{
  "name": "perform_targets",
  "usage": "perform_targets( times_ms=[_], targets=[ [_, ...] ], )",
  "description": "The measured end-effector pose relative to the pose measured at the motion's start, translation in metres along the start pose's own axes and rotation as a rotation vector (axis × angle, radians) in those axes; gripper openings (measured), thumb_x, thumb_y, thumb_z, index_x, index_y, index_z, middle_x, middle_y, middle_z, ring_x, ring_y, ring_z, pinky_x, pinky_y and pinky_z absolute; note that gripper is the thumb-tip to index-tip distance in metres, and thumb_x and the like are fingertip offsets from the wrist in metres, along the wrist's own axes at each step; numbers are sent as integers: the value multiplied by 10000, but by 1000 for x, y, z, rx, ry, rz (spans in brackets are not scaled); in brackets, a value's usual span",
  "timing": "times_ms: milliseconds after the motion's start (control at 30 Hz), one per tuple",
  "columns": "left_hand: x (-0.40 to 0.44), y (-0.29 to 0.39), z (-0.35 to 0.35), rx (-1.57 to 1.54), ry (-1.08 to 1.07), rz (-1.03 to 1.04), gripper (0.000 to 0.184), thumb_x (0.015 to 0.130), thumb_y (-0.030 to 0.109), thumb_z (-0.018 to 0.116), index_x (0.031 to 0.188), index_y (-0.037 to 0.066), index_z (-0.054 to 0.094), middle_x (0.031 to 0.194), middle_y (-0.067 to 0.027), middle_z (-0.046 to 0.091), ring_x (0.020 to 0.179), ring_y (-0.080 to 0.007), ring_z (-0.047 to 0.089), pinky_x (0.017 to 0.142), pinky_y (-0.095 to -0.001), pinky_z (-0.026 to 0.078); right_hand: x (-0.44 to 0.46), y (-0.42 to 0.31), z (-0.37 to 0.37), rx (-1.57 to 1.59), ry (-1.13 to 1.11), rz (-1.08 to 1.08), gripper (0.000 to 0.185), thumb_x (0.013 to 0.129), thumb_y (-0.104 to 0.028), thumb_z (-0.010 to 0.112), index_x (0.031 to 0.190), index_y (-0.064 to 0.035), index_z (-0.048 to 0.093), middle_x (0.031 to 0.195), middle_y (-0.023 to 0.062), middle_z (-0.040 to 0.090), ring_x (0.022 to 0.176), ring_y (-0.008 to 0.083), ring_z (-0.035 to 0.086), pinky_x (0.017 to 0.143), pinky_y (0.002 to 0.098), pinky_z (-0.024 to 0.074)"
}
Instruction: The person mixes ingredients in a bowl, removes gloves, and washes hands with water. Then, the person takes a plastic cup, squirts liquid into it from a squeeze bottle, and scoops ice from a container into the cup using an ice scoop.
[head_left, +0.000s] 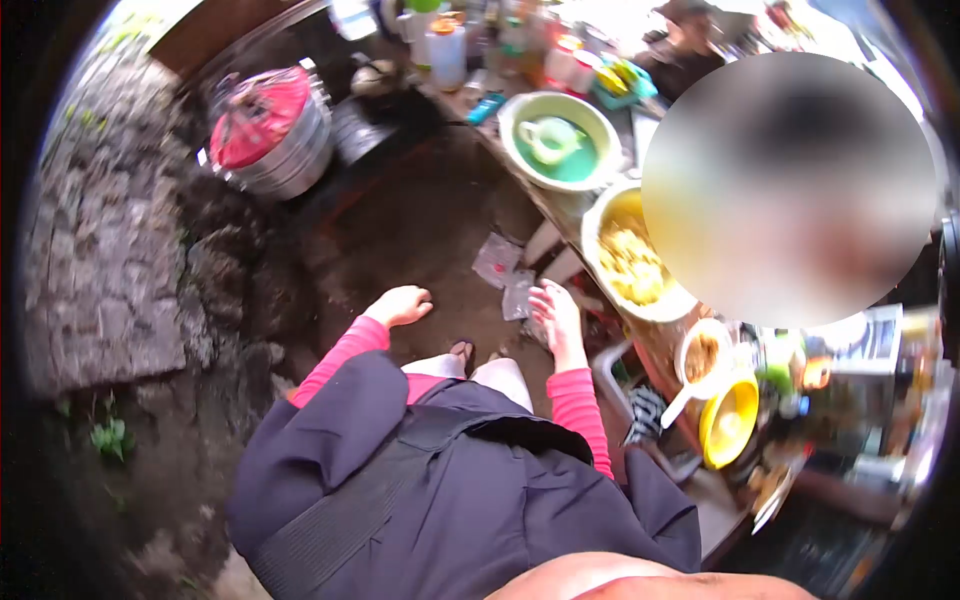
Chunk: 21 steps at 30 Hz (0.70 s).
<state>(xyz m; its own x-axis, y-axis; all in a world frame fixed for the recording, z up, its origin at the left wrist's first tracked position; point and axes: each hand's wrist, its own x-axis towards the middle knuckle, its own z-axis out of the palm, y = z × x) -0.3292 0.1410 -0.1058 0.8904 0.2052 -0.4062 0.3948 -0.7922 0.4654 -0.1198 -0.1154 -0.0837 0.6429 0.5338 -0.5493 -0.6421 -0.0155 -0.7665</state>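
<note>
Our hands are apart, and we see nothing in either: the right hand [556, 318], fingers spread, is nearer the table [655, 350]; the left hand [399, 305], loosely bent, is farther from it. On that table, rightward, sits a round bowl [668, 309] of yellow food [630, 268].

Room over floor [465, 312] between left hand [400, 306] and right hand [557, 314], table [656, 352] and food basin [662, 311] blocking right
</note>
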Motion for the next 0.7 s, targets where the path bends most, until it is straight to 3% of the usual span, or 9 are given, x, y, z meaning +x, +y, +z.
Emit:
perform_targets(
  times_ms=[100, 167, 267, 333, 400, 467, 567, 633, 700],
  targets=[
    [14, 2, -14, -54, -46, -86, 342, 867, 311, 520, 1068, 51, 614, 1024, -174, 626, 999, -338, 578, 868, -429, 457, 34, -4, -3, -129, 19, -4, 344, 917, -280, 532, 1214, -109, 520, 1027, 35, 649, 821, 97, 600, 645, 239, 442],
    [22, 4, -25, -80, -52, -87, 346, 871, 298, 512, 1086, 46, 612, 1038, -181, 627, 1002, -343, 581, 871, -428, 459, 50, -3, -11, -83, 85, 65, 363, 912, -291, 544, 1233, -130, 492, 1030, 45, 640, 831, 128, 602, 638, 253, 446],
    [19, -10, -28, -169, 16, -108, 338, 865, 304, 514, 1055, 47, 623, 993, -182, 638, 966, -348, 593, 841, -436, 469, 55, -24, -10, 309, 76, 84, 409, 901, -389, 534, 1224, -150, 458, 1187, 94, 560, 1035, 197, 553, 830, 345, 433],
    [20, -21, -31, -206, 110, -144, 326, 857, 315, 527, 1024, 57, 635, 948, -179, 649, 938, -346, 603, 814, -442, 477, 67, -33, -14, 531, 184, 27, 493, 892, -415, 537, 1281, -140, 407, 1181, 115, 582, 1084, 235, 551, 896, 387, 417],
    [18, -31, -37, -194, 81, -284, 325, 853, 316, 536, 1031, 63, 636, 955, -181, 648, 948, -341, 603, 826, -437, 476, 77, -45, -23, 770, 238, 100, 479, 901, -410, 505, 1238, -72, 470, 1247, 132, 556, 1150, 231, 529, 961, 374, 383],
    [16, -50, -42, -231, 82, -320, 329, 844, 309, 541, 1040, 63, 637, 977, -177, 647, 961, -332, 604, 842, -424, 475, 90, -38, -21, 746, 446, -13, 477, 902, -407, 494, 1197, -32, 508, 1212, 131, 579, 1128, 231, 547, 955, 360, 393],
    [15, -61, -71, -368, 178, -337, 331, 837, 278, 547, 1058, 48, 635, 1021, -169, 645, 989, -320, 604, 865, -403, 472, 114, -26, -45, 943, 552, -72, 371, 887, -284, 500, 1104, 17, 513, 1087, 160, 602, 1035, 262, 578, 919, 393, 453],
    [21, -67, -115, -383, 253, -310, 318, 839, 235, 562, 1072, 30, 629, 1034, -169, 645, 994, -312, 608, 871, -383, 473, 127, -16, -68, 1111, 647, -75, 257, 850, -144, 488, 998, 63, 521, 957, 187, 605, 916, 310, 587, 915, 452, 475],
    [28, -68, -177, -335, 384, -219, 278, 834, 199, 579, 1044, 25, 630, 1030, -162, 646, 980, -307, 612, 858, -368, 477, 122, -20, -64, 1106, 639, -108, 221, 840, -142, 497, 949, 49, 523, 893, 171, 597, 855, 306, 587, 885, 449, 481]
  ],
)
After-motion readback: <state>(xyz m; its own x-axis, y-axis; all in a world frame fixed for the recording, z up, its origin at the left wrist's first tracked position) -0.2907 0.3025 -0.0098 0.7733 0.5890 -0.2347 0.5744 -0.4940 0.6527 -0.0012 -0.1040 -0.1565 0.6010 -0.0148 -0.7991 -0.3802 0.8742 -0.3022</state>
